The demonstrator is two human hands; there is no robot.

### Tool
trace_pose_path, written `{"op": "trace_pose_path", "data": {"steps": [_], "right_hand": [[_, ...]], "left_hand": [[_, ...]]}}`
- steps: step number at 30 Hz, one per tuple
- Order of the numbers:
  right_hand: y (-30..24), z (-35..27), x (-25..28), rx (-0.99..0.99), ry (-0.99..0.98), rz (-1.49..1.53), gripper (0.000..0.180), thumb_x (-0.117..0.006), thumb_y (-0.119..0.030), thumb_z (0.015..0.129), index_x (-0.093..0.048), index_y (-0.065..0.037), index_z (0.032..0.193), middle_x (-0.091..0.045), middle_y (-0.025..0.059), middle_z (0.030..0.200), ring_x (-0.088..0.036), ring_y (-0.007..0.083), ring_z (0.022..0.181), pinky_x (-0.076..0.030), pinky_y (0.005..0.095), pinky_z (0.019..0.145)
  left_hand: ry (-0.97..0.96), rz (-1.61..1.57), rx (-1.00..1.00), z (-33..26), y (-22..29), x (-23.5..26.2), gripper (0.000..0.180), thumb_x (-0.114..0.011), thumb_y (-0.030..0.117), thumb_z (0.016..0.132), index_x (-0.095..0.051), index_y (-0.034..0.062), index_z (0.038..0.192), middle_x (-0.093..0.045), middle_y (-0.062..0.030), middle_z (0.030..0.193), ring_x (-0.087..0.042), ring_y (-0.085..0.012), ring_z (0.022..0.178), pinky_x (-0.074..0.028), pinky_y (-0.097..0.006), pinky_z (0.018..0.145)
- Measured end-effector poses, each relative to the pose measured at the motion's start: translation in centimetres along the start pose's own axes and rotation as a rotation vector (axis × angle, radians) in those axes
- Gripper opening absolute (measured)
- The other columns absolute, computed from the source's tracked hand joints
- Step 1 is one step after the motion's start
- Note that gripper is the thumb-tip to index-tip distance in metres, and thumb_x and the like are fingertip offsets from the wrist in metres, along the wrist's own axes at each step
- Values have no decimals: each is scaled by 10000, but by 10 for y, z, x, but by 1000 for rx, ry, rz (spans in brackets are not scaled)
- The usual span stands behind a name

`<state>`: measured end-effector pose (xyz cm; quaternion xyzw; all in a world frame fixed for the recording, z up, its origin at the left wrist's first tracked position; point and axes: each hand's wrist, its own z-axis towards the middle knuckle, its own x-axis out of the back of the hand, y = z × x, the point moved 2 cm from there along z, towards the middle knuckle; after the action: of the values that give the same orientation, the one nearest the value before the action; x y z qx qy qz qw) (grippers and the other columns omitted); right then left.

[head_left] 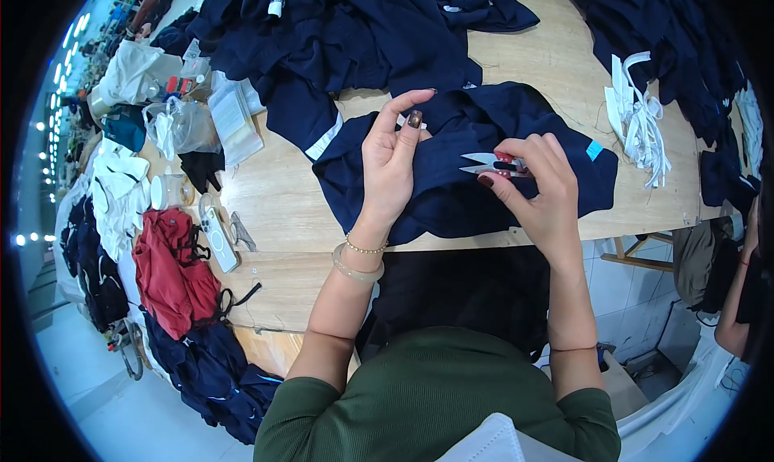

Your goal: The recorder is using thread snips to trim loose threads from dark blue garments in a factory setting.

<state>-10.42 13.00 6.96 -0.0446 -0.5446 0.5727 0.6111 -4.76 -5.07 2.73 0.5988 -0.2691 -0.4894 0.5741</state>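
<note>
A dark navy garment (451,160) lies bunched on the table in front of me, with a small light-blue tag (594,150) at its right side. My left hand (393,151) is closed at the garment's left part, the thumb raised and the index finger curved above it; the other fingers are partly hidden by cloth. In my right hand (536,180) is a pair of thread snips (492,164) with red grips. Their two blades stand apart and point left, just over the navy cloth.
More navy garments (347,35) are heaped at the back. White strips (637,119) lie at the right. Along the left are a red garment (173,268), a phone (219,240), a clear jar (169,190) and plastic bags (179,127). Another person's arm (735,301) shows at the far right.
</note>
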Motion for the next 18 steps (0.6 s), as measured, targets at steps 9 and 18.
{"op": "trace_pose_path", "data": {"steps": [9, 18], "right_hand": [[-1, 1, -3, 63, 3, -69, 299, -778, -202, 705, -636, -47, 918, -571, 47, 789, -506, 237, 731, -412, 326, 638], [1, 2, -8, 52, 14, 11, 280, -777, -181, 701, -630, -48, 899, -574, 45, 781, -503, 232, 716, -407, 320, 629]], "left_hand": [[36, -14, 3, 1, 0, 1, 278, -447, 96, 1016, -506, 0, 1270, -613, 10, 745, -494, 7, 606, -374, -135, 581], [6, -61, 20, -1, 2, 0, 277, -451, 89, 1013, -505, 2, 1270, -616, 6, 767, -515, 11, 637, -380, -133, 589]]}}
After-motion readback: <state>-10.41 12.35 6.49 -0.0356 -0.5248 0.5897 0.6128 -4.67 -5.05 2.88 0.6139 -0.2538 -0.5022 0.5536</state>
